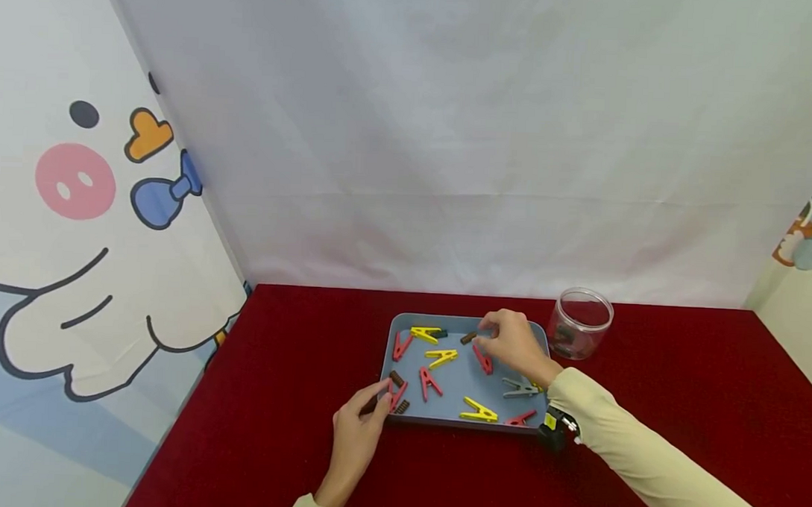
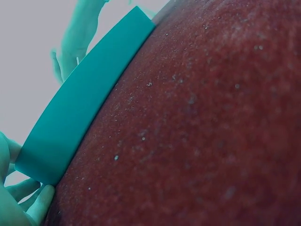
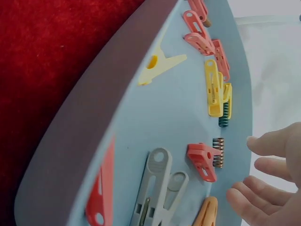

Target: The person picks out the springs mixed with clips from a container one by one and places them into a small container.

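My left hand [image 1: 358, 431] grips the near left corner of a shallow blue-grey tray [image 1: 454, 422]; in the left wrist view its fingers [image 2: 43, 200] lie against the outer wall. Over the tray's far right part hovers my right hand [image 1: 515, 345], fingers apart with nothing between them in the right wrist view. Nearest to it are a copper-brown coil spring [image 1: 468, 337] and a red clothespin [image 1: 483, 359]. Two more brown springs [image 1: 396, 378] lie at the tray's left end. A dark green spring [image 3: 224, 114] touches a yellow clothespin [image 3: 214, 89] near the far wall.
Several red, yellow and grey clothespins [image 1: 520, 389] are scattered in the tray. Just beyond its right end stands a clear open jar [image 1: 581, 327] with dark pieces at the bottom. Red cloth [image 1: 294, 384] covers the table, and a white curtain [image 1: 448, 210] hangs behind.
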A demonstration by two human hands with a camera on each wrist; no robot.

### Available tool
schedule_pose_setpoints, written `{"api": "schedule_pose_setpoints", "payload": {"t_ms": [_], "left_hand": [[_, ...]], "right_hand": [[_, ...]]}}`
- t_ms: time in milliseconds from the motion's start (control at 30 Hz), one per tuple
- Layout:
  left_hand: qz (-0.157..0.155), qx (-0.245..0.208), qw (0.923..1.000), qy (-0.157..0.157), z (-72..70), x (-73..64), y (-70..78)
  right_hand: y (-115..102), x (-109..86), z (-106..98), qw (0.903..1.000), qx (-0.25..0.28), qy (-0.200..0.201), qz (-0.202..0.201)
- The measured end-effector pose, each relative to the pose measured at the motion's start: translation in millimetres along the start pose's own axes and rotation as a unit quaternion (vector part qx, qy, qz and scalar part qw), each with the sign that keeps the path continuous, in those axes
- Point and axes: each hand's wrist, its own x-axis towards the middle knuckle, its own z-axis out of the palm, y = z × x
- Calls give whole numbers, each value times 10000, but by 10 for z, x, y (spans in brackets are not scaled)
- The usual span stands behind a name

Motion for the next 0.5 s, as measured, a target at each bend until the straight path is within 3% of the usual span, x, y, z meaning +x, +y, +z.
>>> {"api": "schedule_pose_setpoints", "payload": {"t_ms": [500], "left_hand": [[15, -125, 9999, -83, -26, 5, 23]], "right_hand": [[4, 88, 204, 9974, -683, -18, 241]]}}
